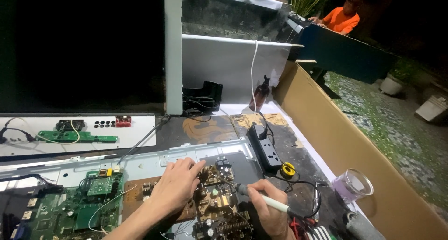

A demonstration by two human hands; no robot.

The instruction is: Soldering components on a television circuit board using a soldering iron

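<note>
Brown circuit board (pixel 205 200), crowded with coils, capacitors and a heat sink, lies in the metal chassis (pixel 154 163) on the worktop (pixel 210 128), just right of a green circuit board (pixel 70 207). The left hand (pixel 175 186) rests flat on the brown board, fingers (pixel 196 166) loosely together and pressing down. The right hand (pixel 268 207) has its fingers pinching a soldering iron (pixel 261 198) like a pen, tip angled onto the board's middle.

Risk, as judged: the left fingertips sit near the tip, so a slip could burn them. Tangled cables (pixel 298 188) beside the black power strip (pixel 263 149) could snag the iron. A lingering tip could lift a track or bridge neighbouring joints.
</note>
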